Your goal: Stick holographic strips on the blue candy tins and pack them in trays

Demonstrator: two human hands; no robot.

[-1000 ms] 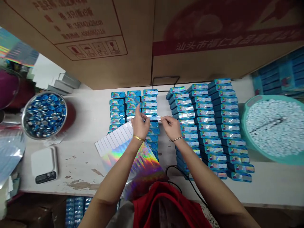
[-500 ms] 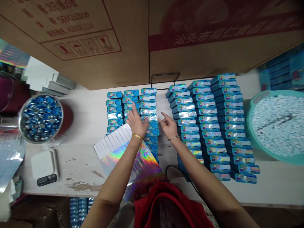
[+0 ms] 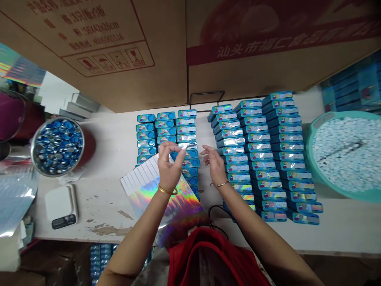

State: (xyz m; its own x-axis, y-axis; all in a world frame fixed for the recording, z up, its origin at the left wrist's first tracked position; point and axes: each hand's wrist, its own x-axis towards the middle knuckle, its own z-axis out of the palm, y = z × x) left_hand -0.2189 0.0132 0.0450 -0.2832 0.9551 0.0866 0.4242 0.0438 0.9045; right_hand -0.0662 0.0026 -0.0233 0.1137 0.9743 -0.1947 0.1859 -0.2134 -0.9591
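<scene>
Tins point(image 3: 187, 135) stand in tight columns on a table point(image 3: 98, 190), blue with shiny bands across their tops, in a left block and a right block of three columns each. Count: roughly 30 left, roughly 40 right; the left hand hides part of the left block, so no exact tally. Left hand point(image 3: 168, 169) is raised over the left block, thumb and forefinger pinched together; whether a thin strip lies between them is too small to tell. Right hand point(image 3: 214, 163) hovers at the gap between blocks, fingers point(image 3: 205, 150) spread apart, nothing visible in them, no contact with a tin. Step in hand, as judged: fine finger work on something small at the tins. The position calls for a steady pinch and a clear path to the nearest tin. Also noted: one holographic sheet point(image 3: 175, 206) below the left block, white paper point(image 3: 139, 174) lying on it; one steel bowl point(image 3: 58, 118) of blue caps point(image 3: 58, 147); one teal basin point(image 3: 308, 159) of white pieces point(image 3: 348, 155); one scale point(image 3: 61, 206); two cartons point(image 3: 89, 59) point(image 3: 253, 51) along the far edge; one black cable point(image 3: 216, 210).
</scene>
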